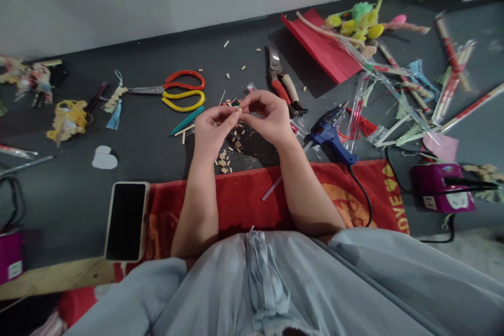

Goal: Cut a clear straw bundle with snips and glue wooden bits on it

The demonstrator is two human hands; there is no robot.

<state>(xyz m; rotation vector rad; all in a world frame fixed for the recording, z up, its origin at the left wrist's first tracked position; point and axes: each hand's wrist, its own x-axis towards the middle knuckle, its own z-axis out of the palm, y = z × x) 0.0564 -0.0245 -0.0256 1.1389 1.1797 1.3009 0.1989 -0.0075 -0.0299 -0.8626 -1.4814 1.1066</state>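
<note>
My left hand (214, 131) and my right hand (268, 115) meet over the dark table, thumbs and fingertips pinched together. Between them is a tiny pale wooden piece (239, 110), mostly covered by the fingers. Below the hands lie several small cut wooden bits (223, 161) and some dust. Beside my left hand are a teal pen (188, 121) and scissors (173, 90) with one red and one yellow handle loop. Pruning shears (281, 76) rest just beyond my right hand. A blue glue gun (331, 134) lies to its right.
A red towel (252, 199) runs along the front edge, with a phone (126, 220) at its left. Red paper (323, 47), wrapped sticks (452, 84) and tassels crowd the right side. A purple box (443, 187) with cords sits at right. Yellow yarn (67, 119) lies at left.
</note>
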